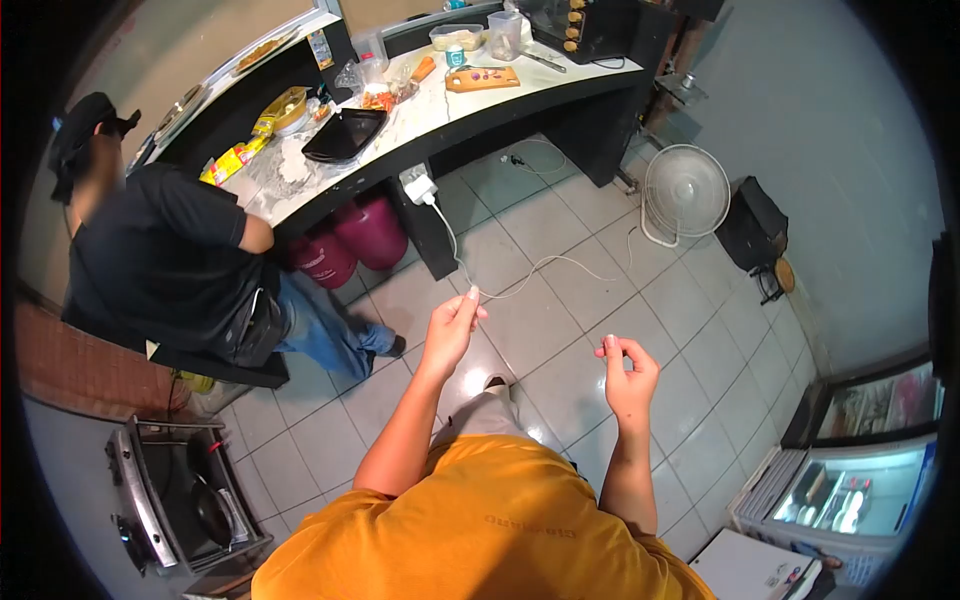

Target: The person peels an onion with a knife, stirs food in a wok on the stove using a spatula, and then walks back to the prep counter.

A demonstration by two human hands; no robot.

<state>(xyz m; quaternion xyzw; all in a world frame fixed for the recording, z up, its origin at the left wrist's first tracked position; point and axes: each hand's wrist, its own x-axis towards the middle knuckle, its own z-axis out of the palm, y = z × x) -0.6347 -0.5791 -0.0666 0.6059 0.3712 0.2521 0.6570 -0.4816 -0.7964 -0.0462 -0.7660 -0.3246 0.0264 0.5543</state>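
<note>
My left hand (452,328) is raised in front of me, closed with thumb and fingertips together on a thin white cable (545,262). From there the cable runs up to a white plug (418,186) in a socket on the counter's dark side, and its other part curves off to the right over the floor. My right hand (627,372) is up at the right, its fingers curled and pressed to the thumb; what it holds, if anything, is too small to make out.
A person in black (160,260) stands at the left by the counter (420,120), which bears a black tray (345,135) and a cutting board (482,79). Maroon containers (368,232) sit underneath. A round fan (687,192) and black bag (750,222) stand right; a lit fridge (850,495) is lower right.
</note>
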